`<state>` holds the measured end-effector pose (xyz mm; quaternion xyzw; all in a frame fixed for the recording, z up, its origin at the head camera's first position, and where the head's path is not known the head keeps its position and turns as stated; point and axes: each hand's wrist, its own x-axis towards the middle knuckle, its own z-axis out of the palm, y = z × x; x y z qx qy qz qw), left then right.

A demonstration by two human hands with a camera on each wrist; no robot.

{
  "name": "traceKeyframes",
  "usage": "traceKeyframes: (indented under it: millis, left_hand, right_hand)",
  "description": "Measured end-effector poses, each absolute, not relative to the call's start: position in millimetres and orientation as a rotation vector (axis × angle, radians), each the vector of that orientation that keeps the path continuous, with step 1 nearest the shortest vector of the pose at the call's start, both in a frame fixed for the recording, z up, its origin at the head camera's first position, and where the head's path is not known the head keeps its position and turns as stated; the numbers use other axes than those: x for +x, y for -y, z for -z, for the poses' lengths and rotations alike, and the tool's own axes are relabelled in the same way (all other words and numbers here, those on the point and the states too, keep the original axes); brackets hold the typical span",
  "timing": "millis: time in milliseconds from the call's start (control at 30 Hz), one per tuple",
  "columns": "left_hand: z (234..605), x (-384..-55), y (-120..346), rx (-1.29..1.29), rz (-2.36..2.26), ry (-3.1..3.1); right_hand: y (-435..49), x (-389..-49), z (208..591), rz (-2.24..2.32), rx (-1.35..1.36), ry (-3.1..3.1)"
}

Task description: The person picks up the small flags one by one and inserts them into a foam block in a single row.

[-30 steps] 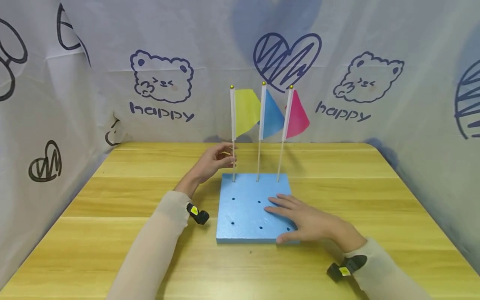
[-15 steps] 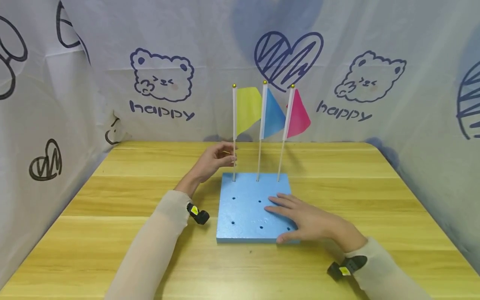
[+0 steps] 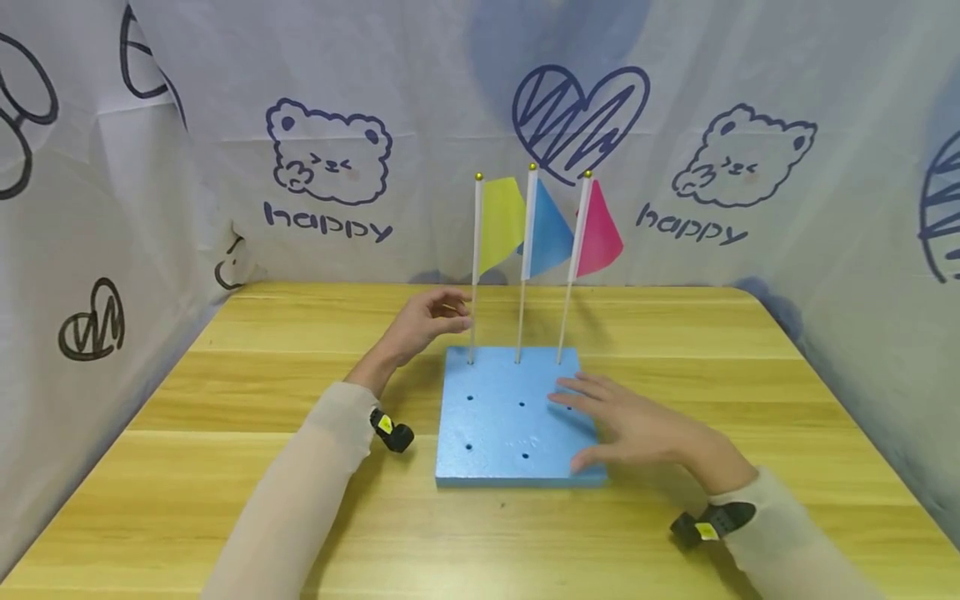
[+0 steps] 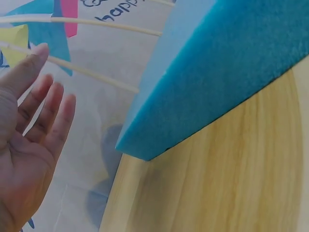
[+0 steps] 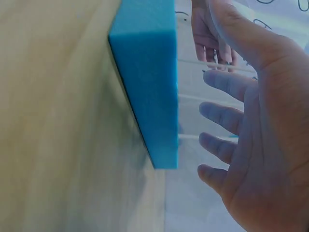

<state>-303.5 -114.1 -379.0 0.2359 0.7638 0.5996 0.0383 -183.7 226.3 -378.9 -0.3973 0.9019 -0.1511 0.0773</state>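
Three small flags on thin sticks stand in the back row of holes of a light blue board: yellow at left, blue in the middle, pink at right. Beside the yellow flag's stick is my left hand, its fingers loosely bent and spread. The left wrist view shows its thumb at that stick, the other fingers apart from it. My right hand hovers over the board's right side, fingers spread and holding nothing; the right wrist view shows a gap between its fingertips and the board.
The board lies on a wood-grain table, with several bare holes in its middle and front rows. Behind the table hangs a white cloth printed with bears and hearts.
My right hand has lifted off the board and moved a little right. The yellow flag's top has tilted slightly right. My left hand stays at about the same place.
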Motion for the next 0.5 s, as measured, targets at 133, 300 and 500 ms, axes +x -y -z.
traceKeyframes:
  millis: [133, 300, 500]
  left_hand:
    - [379, -302, 110, 0.753, -1.734, -2.466]
    - [378, -301, 107, 0.804, -1.67, -2.458]
    - [374, -302, 108, 0.785, -1.659, -2.4]
  right_hand:
    - [-234, -186, 375, 0.479, -1.184, -2.715]
    - [-245, -189, 372, 0.493, -1.196, -2.761]
    - [-262, -194, 364, 0.514, -1.121, -2.819]
